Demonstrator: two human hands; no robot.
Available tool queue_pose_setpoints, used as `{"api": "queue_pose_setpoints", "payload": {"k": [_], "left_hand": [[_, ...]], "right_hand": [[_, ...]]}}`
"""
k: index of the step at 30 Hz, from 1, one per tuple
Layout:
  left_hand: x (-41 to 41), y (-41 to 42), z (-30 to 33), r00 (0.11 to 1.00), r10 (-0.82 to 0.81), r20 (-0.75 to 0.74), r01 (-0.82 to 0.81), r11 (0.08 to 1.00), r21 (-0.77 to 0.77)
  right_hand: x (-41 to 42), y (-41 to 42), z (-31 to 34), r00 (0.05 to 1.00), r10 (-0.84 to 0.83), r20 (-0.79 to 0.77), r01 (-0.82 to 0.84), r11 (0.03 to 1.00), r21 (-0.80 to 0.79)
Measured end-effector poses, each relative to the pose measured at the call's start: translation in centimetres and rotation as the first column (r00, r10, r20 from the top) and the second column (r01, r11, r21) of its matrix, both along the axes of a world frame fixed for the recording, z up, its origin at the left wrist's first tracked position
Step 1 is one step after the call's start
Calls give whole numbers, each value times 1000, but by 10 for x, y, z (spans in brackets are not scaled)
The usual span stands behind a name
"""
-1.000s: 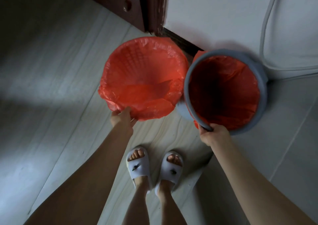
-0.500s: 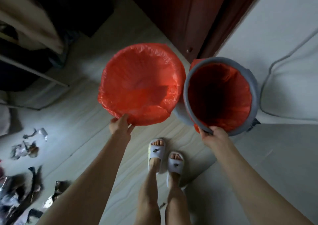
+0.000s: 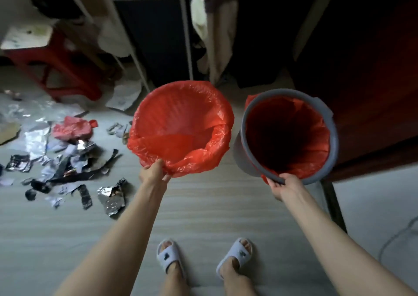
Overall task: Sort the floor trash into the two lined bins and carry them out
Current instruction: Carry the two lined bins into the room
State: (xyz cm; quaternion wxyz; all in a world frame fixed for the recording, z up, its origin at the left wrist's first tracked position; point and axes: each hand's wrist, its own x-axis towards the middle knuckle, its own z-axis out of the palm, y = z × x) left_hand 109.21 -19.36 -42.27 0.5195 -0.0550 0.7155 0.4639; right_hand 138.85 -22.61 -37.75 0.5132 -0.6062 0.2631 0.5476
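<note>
I hold two bins lined with red plastic bags above the pale floor. My left hand (image 3: 154,173) grips the near rim of the left bin (image 3: 181,105), whose liner folds over its whole rim. My right hand (image 3: 285,187) grips the near rim of the grey bin (image 3: 246,123), which has a red liner inside. Both bins look empty. Floor trash (image 3: 65,160) lies scattered at the left: foil wrappers, paper scraps, dark strips and a crumpled red bag (image 3: 72,127).
A red stool (image 3: 56,69) stands at the back left with paper on top. A rack with hanging clothes (image 3: 212,28) is straight ahead. Dark red-brown furniture (image 3: 373,81) fills the right. A cable (image 3: 398,234) lies on the floor at the right. My slippered feet (image 3: 168,254) stand below.
The view has swung left from the wall and door toward the room, bringing the trash pile, stool and rack into sight. Both hands keep their grip on the bins, which are now further apart.
</note>
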Motion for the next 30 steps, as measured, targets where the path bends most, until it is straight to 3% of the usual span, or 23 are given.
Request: {"api": "queue_pose_setpoints", "payload": {"k": [7, 16, 23, 26, 30], "left_hand": [[-198, -43, 45, 966, 247, 77, -251, 967, 49], [-454, -105, 104, 814, 579, -44, -568, 809, 148], [-602, -126, 122, 634, 773, 18, -765, 624, 156], [-677, -121, 118, 615, 788, 26, -784, 608, 122], [-778, -106, 117, 588, 809, 2, -805, 585, 103]], "right_hand": [[-208, 37, 48, 961, 269, 61, -272, 961, 57], [-485, 72, 72, 809, 583, 76, -587, 808, 53], [-673, 98, 76, 689, 718, 95, -724, 686, 68], [-754, 111, 80, 642, 763, 74, -765, 632, 122], [-862, 140, 69, 655, 755, 39, -753, 647, 120]]}}
